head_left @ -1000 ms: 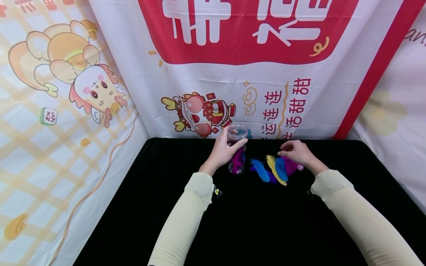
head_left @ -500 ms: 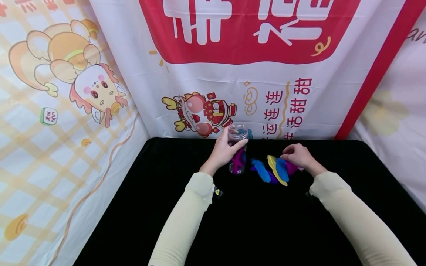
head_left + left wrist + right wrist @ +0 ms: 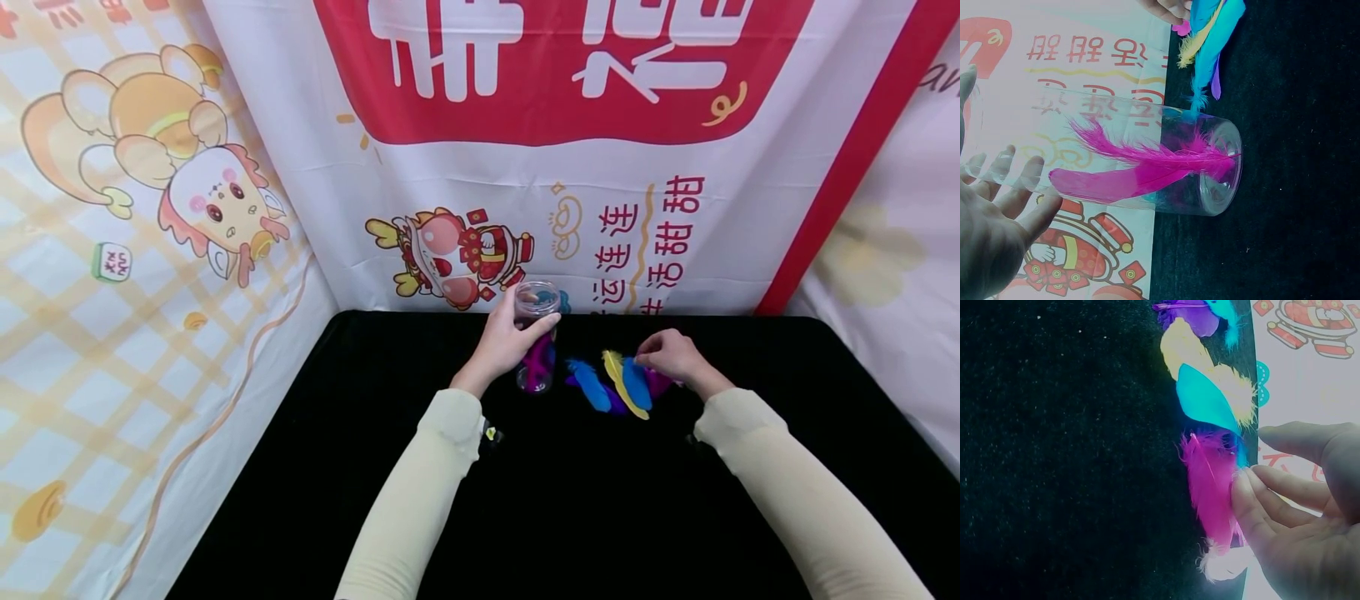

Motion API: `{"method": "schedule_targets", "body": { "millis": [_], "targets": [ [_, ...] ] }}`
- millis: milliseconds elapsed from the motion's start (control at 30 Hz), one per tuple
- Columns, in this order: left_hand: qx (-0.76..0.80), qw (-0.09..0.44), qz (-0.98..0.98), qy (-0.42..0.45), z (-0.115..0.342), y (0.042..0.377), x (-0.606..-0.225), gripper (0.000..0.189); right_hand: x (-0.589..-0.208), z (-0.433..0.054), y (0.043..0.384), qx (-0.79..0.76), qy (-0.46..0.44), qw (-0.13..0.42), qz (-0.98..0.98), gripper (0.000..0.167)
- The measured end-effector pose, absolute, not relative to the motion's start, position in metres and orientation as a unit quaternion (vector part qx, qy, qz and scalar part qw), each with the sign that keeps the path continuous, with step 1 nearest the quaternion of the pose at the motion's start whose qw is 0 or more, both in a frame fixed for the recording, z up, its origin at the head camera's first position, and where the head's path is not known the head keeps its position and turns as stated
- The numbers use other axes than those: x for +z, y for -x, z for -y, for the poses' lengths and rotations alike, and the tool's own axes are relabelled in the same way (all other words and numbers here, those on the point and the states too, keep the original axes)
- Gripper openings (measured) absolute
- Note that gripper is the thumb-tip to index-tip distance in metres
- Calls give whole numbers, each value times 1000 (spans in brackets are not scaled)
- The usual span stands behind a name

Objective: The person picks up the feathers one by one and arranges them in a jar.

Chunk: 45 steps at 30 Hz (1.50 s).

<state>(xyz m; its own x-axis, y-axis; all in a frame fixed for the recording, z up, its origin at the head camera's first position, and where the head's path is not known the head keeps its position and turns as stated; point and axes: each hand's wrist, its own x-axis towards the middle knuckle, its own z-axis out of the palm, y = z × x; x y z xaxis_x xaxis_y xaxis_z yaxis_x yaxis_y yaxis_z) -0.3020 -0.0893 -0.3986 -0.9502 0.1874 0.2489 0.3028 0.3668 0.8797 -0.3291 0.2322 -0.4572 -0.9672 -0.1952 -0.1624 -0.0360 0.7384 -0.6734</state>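
My left hand grips a clear jar near its top, thumb across the front. The jar stands with its mouth uncovered. Magenta feathers show through its wall in the left wrist view, with some blue too. My right hand pinches the end of a blue feather between thumb and fingers. Under that feather lies a yellow feather, and a magenta feather is right beside my fingertips. Another blue feather and a purple feather lie toward the jar.
Black cloth covers the table. A printed white and red banner hangs along the back edge, close behind the jar, and a patterned sheet hangs on the left. A pale feather lies past the magenta one.
My right hand has come slightly down and from over the magenta feather to the end of the blue feather. The left hand and jar have stayed in place.
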Motion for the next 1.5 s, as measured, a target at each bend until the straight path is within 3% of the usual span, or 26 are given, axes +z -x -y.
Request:
{"method": "schedule_targets", "body": {
  "millis": [800,1167,1500],
  "targets": [
    [-540,63,825,156,89,306,-403,79,-462,-217,329,-408,44,103,-906,31],
    [-540,61,825,157,90,305,-402,76,-451,-217,326,-440,20,134,-888,37],
    [-541,57,824,158,90,306,-402,79,-441,-220,325,-458,19,129,-879,41]
  ]
}}
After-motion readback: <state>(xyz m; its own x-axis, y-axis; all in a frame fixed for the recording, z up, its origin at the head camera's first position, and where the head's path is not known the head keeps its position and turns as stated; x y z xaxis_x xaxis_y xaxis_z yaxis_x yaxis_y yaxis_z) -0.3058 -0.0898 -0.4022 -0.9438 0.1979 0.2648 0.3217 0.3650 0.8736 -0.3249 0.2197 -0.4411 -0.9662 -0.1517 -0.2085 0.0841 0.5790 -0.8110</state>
